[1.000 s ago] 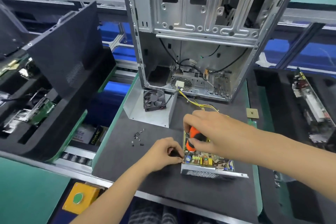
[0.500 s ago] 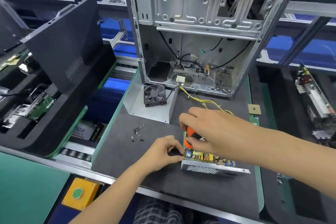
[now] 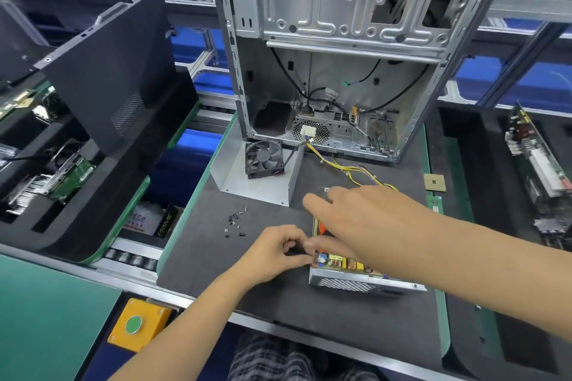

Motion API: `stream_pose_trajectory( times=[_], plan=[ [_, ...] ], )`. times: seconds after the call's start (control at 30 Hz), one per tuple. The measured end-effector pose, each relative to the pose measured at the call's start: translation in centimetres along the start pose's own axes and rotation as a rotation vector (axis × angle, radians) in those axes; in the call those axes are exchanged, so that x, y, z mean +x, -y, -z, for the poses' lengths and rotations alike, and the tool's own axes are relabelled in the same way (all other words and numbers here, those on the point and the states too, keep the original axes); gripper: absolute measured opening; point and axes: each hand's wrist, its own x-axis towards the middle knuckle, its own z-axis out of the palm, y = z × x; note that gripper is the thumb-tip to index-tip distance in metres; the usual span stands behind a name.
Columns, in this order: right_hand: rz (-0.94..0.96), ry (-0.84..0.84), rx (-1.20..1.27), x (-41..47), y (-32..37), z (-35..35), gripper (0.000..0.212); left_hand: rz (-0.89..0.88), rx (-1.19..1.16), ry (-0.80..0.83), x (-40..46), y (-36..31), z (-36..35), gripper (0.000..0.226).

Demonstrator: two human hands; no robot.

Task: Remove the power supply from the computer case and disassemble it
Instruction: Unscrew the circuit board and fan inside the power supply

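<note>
The opened power supply (image 3: 356, 280) lies on the dark mat in front of me, its circuit board exposed and its perforated metal side facing me. My right hand (image 3: 365, 223) is over it, closed on an orange-handled screwdriver (image 3: 323, 230) that points down at the board's left edge. My left hand (image 3: 278, 252) pinches at the near-left corner of the unit, fingers closed; what it holds is hidden. Yellow wires (image 3: 346, 168) run from the unit to a white connector by the empty computer case (image 3: 340, 49), which stands upright at the back.
The power supply's bent metal cover (image 3: 235, 176) with a black fan (image 3: 264, 159) sits by the case. Several loose screws (image 3: 233, 223) lie left of my hands. A CPU chip (image 3: 435, 182) rests at right. Black foam trays with boards flank the mat.
My right hand has slid forward and lower over the screwdriver, hiding more of the orange handle. My left hand stays pinched at the unit's corner. The view tilted down slightly.
</note>
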Motion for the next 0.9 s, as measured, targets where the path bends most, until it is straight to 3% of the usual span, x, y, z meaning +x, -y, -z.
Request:
stream_pose_trajectory(
  times=[0.13,0.23,0.3,0.4,0.43,0.5,0.53,0.57,0.63,0.7,0.87,0.9],
  plan=[
    [0.020,0.009,-0.103,0.1,-0.3,0.4,0.040,0.019,-0.057,0.092,0.4,-1.3,1.4,0.012],
    [0.099,0.008,0.007,0.1,-0.6,0.3,0.021,-0.060,-0.147,0.199,0.3,-2.9,2.6,0.031],
    [0.150,0.037,0.072,0.2,-1.0,0.0,0.026,-0.088,-0.182,0.236,0.3,-4.0,3.0,0.015],
    [0.193,0.077,0.112,0.7,-1.9,0.5,0.030,-0.079,-0.207,0.224,0.7,-4.8,2.9,0.022],
    [0.217,0.085,0.128,0.9,-2.0,0.7,0.028,-0.061,-0.218,0.212,0.7,-5.0,2.9,0.008],
    [0.261,0.126,0.158,1.0,-2.2,1.0,0.026,-0.072,-0.242,0.225,0.7,-5.3,2.7,0.024],
    [0.264,0.155,0.182,0.9,-2.3,1.2,0.026,-0.060,-0.247,0.239,0.8,-5.0,2.5,0.019],
    [0.250,0.179,0.217,0.7,-2.5,1.4,0.028,-0.060,-0.263,0.229,0.7,-5.5,2.4,0.007],
    [0.143,0.166,0.251,0.1,-2.7,1.8,0.043,-0.098,-0.254,0.183,0.8,-5.6,2.2,0.019],
    [0.010,0.113,0.105,0.0,-2.2,2.0,0.052,-0.122,-0.255,0.190,0.8,-5.9,2.1,0.012],
    [-0.098,0.217,0.124,0.6,-1.2,2.4,0.040,-0.115,-0.235,0.251,1.3,-6.0,2.0,0.028],
    [-0.097,0.239,0.130,0.6,-1.2,2.6,0.039,-0.109,-0.243,0.277,1.3,-5.9,2.1,0.018]
  ],
)
